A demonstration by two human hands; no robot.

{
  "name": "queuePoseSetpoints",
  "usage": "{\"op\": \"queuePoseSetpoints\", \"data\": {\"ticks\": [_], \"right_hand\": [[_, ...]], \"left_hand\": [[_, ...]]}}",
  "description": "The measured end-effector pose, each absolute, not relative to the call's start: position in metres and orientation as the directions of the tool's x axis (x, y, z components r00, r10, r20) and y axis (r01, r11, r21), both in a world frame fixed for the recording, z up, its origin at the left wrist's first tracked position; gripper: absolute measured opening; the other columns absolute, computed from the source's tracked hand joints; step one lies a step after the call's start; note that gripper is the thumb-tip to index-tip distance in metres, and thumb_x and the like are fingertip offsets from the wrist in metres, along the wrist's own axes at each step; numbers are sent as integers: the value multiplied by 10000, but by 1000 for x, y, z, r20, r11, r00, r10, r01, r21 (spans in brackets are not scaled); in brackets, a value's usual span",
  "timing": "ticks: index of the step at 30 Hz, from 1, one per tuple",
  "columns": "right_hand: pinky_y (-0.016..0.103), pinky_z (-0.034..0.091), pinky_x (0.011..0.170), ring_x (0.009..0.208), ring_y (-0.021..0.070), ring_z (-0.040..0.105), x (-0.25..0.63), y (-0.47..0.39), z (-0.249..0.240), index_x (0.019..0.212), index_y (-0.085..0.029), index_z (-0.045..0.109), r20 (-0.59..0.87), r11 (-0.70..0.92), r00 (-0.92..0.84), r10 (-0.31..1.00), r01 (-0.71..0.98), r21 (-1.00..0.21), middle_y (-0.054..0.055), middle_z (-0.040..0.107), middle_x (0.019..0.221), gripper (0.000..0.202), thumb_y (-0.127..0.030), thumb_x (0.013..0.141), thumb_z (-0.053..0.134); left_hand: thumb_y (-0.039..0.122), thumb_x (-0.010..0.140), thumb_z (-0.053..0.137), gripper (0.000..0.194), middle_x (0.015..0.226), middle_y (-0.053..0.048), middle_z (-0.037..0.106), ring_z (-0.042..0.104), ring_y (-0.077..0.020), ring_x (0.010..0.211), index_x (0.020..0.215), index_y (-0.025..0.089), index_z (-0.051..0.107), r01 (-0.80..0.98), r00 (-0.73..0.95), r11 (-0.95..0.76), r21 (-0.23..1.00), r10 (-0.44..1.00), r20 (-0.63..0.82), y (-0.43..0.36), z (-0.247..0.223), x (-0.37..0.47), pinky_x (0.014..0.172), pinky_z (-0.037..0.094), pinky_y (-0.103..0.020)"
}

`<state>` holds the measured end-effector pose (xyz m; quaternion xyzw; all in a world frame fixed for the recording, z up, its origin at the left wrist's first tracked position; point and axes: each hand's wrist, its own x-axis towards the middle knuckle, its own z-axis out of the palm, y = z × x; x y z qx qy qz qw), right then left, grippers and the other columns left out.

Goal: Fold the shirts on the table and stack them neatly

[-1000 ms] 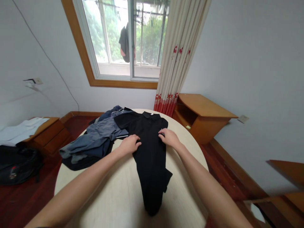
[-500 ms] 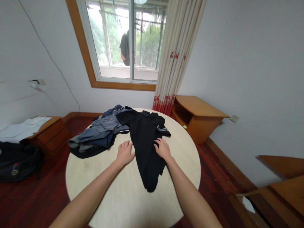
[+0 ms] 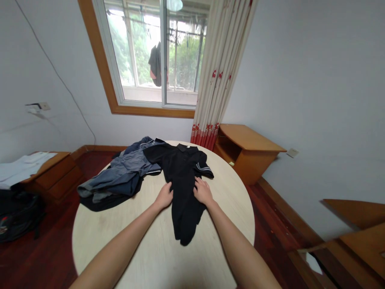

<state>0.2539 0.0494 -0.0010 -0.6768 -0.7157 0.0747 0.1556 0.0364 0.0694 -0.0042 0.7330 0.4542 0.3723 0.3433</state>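
Note:
A black polo shirt (image 3: 184,188) lies on the round pale table (image 3: 120,233), collar toward the window and its lower part bunched narrow. My left hand (image 3: 164,195) is closed on the shirt's left edge. At the right edge, my right hand (image 3: 203,190) rests on the cloth with its fingers curled over it; how firmly it grips is not clear. Left of the shirt is a pile of grey and dark blue clothes (image 3: 123,166), which the shirt's left sleeve overlaps.
Beyond the table are a window and a patterned curtain (image 3: 210,80). A wooden cabinet (image 3: 249,140) is at the back right. To the left stand a wooden drawer unit (image 3: 61,174) with papers (image 3: 25,166) and a black bag (image 3: 21,214).
My left hand has moved from the bare table onto the shirt's edge and closed. The lower part of the shirt is drawn narrower. The view has shifted slightly.

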Motion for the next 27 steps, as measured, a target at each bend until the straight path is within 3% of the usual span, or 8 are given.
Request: {"op": "queuePoseSetpoints", "data": {"ticks": [5, 8, 12, 15, 19, 21, 24, 27], "right_hand": [[498, 221, 1198, 1480, 246, 314, 278, 65, -3, 1431, -222, 529, 85, -33, 72, 994, 919, -394, 94, 397, 1579, 452, -250, 990, 437], [509, 252, 1187, 1452, 264, 367, 295, 72, 2, 1382, -174, 577, 110, -95, 162, 981, 884, -457, 136, 452, 1538, 448, -181, 951, 458], [397, 374, 1121, 1285, 224, 549, 306, 61, 8, 1185, -136, 689, 282, -15, 222, 933, 810, -586, 149, 628, 1350, 370, -156, 932, 419], [362, 478, 979, 1053, 227, 646, 300, 33, 11, 1010, -155, 722, 425, 166, 194, 884, 719, -675, 124, 717, 1094, 282, -253, 930, 470], [352, 493, 886, 925, 216, 641, 284, -16, 22, 914, -186, 725, 386, 316, -44, 921, 662, -679, 85, 700, 958, 216, -318, 916, 555], [363, 480, 901, 948, 223, 623, 279, -36, 29, 950, -201, 738, 293, 364, -221, 930, 667, -650, 76, 688, 985, 192, -354, 858, 669], [396, 452, 952, 1049, 258, 587, 276, -53, 36, 1035, -231, 745, 162, 412, -393, 905, 712, -569, 84, 649, 1137, 357, -369, 716, 824], [405, 422, 985, 1093, 258, 573, 276, -57, 34, 934, -224, 735, 174, 403, -367, 914, 764, -505, 87, 631, 1174, 126, -274, 822, 706]], "left_hand": [[569, 738, 712, 600, 1077, -133, 743, 682, -282, 1035, 1126, 114, 657, -64, 126, -129, 990, 983, 136, 76, 6, -16, 950, 519, -420], [552, 618, 823, 636, 950, -105, 757, 713, -268, 900, 1051, 116, 661, -119, 38, 21, 993, 999, -16, 72, 21, -52, 860, 555, -401], [431, 660, 828, 567, 859, -67, 746, 722, -222, 807, 1099, 143, 612, -125, -28, 120, 985, 992, -124, 62, 34, -83, 808, 568, -364], [380, 683, 801, 682, 930, -69, 741, 720, -216, 845, 1261, 169, 507, -46, -4, 100, 994, 995, -100, 51, 30, -94, 825, 564, -364], [449, 712, 736, 607, 1039, -68, 714, 691, -252, 946, 1224, 192, 534, 297, 100, -88, 951, 993, 61, 34, 22, -100, 834, 551, -386], [460, 743, 686, 471, 1028, -61, 711, 678, -265, 959, 1123, 193, 606, 477, 176, -162, 864, 981, 86, 26, 23, -101, 861, 534, -399], [422, 750, 658, 371, 1053, -65, 717, 660, -280, 1011, 1052, 209, 675, 612, 278, -228, 757, 958, 64, 15, 31, -99, 933, 499, -411], [330, 691, 689, 421, 1137, -92, 717, 642, -303, 1091, 1096, 215, 710, 667, 319, -249, 703, 947, 32, 7, 35, -95, 993, 467, -419]]}}
